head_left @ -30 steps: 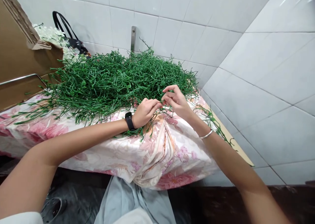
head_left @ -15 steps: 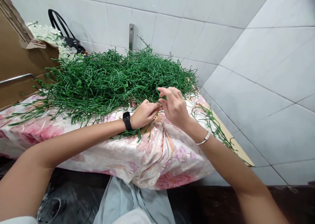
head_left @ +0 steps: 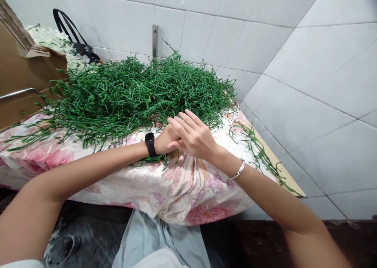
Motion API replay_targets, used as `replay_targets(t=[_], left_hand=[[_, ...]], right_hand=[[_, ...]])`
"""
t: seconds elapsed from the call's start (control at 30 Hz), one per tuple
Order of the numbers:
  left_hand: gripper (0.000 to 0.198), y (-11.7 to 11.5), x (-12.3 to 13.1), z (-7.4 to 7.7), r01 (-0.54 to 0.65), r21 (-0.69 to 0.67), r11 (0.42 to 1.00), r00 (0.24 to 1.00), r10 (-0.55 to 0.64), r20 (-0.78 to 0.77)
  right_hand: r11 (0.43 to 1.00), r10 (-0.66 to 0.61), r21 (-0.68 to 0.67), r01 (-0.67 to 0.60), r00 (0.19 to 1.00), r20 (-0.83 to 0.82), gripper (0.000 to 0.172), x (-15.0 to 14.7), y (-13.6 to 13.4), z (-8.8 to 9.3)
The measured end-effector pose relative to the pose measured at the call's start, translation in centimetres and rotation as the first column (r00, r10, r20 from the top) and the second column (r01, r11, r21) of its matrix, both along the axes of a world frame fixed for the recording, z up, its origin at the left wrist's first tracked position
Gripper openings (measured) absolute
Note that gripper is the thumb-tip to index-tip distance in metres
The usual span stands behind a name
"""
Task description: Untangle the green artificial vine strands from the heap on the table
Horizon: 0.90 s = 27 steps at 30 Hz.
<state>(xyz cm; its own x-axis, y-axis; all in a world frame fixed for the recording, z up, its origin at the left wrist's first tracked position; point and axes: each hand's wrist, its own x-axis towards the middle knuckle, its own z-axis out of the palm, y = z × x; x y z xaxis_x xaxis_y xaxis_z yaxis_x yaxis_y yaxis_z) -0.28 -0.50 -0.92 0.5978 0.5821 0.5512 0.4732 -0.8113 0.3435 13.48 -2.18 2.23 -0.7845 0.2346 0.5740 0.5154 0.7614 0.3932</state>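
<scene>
"So, where are the two hands?"

"Together, at the near side of the big heap of green stems (head_left: 141, 95). The right hand (head_left: 191, 136) lies across the left hand (head_left: 165, 136), overlapping its front part."

"And the fingers?"

"On the right hand they're stretched out, slightly spread, with the thumb standing off below; none of them curls round anything I can see. The left hand's fingers are mostly covered by the right, so I can't tell whether they're open or gripping something."

"Any greenery right by them?"

"Yes, a small sprig (head_left: 165, 162) pokes out just below the left hand and wrist. The heap itself is behind the hands, spread along the back of the counter, on a floral cloth (head_left: 141, 185) that hangs over the front edge and bunches up in folds below the hands."

"What's off to the right?"

"A few loose stems (head_left: 259, 150) lying along that edge, some on the cloth, some on a strip of pale yellow board (head_left: 275, 158)."

"And the left end?"

"A cardboard box (head_left: 32, 75), with white flowers (head_left: 47, 38) behind it and a dark bag (head_left: 88, 52) beside those, its black straps up. There's a black watch (head_left: 150, 144) on the left wrist, a bangle (head_left: 239, 169) on the right."
</scene>
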Motion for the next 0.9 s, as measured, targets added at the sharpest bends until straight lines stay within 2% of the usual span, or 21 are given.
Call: replay_targets(t=[0.17,0.4,0.57,0.63,0.73,0.8,0.9], left_hand=[[0.025,0.4,0.2,0.1,0.034,0.078,0.996,0.998,-0.029,-0.057],[0.025,-0.2,0.0,0.8,0.083,0.061,0.995,0.994,-0.079,-0.074],[0.029,0.0,-0.1,0.8,0.078,0.071,0.994,0.997,-0.078,0.006],[0.03,0.0,-0.1,0.7,0.05,0.074,0.996,0.998,-0.053,0.043],[0.036,0.0,-0.3,0.7,0.03,0.067,0.997,0.998,-0.034,0.056],[0.04,0.0,-0.4,0.7,0.034,0.069,0.997,0.998,-0.037,0.043],[0.044,0.0,-0.5,0.8,0.029,0.073,0.997,0.998,-0.032,0.046]], right_hand=[[0.989,-0.149,-0.036,0.146,0.986,-0.077,0.068,0.9,1.4,-0.6],[0.984,-0.14,-0.143,0.11,0.965,-0.222,0.064,1.5,1.2,0.0],[0.994,-0.076,-0.089,0.064,0.988,-0.134,0.049,2.2,1.5,1.2],[0.982,-0.052,-0.186,0.035,0.995,-0.087,0.043,2.5,1.6,1.6],[0.925,-0.064,-0.38,0.023,0.993,-0.096,0.042,2.7,1.4,1.7],[0.906,-0.077,-0.423,0.021,0.99,-0.116,0.044,2.7,1.3,1.5],[0.912,-0.07,-0.409,0.004,0.987,-0.148,0.045,2.6,1.1,1.5]])
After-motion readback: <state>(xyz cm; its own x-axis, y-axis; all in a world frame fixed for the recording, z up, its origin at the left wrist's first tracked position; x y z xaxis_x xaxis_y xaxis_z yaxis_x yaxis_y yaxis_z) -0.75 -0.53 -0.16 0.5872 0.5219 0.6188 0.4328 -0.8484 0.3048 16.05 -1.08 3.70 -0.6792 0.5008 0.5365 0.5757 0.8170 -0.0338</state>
